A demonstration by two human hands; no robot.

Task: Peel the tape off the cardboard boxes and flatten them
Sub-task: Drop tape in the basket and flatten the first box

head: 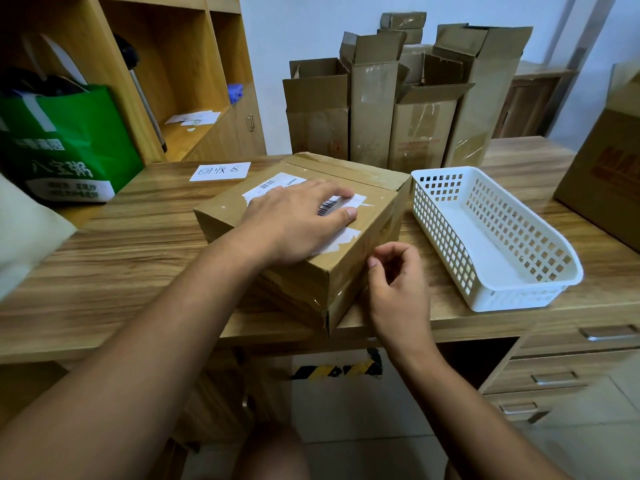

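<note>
The closed cardboard box point(332, 271) sits in the middle of the frame on the wooden desk point(138, 244), turned so that one corner juts past the desk's front edge. A torn white shipping label point(273, 184) with barcodes is stuck on its top, and clear tape point(341, 292) shines along the near side and round the bottom corner.

The left hand point(294, 223) lies flat on the box top, fingers straight and spread over the label, pressing down. The right hand point(398, 278) is at the box's right side, low centre of the frame, its fingers curled inward and the thumb tip against the cardboard (whether it has a bit of the clear tape pinched cannot be told).

Just right of the box stands a white plastic basket point(502, 292) with latticed walls. Behind the box, at upper centre, several tall open cartons point(374, 109) stand upright against the wall. A white note point(220, 172) with handwriting lies on the desk left of them. At the left edge is a green bag point(69, 143) in front of a wooden shelf unit point(180, 64). A large brown carton point(606, 174) fills the right edge, with drawers point(571, 358) below it.
</note>
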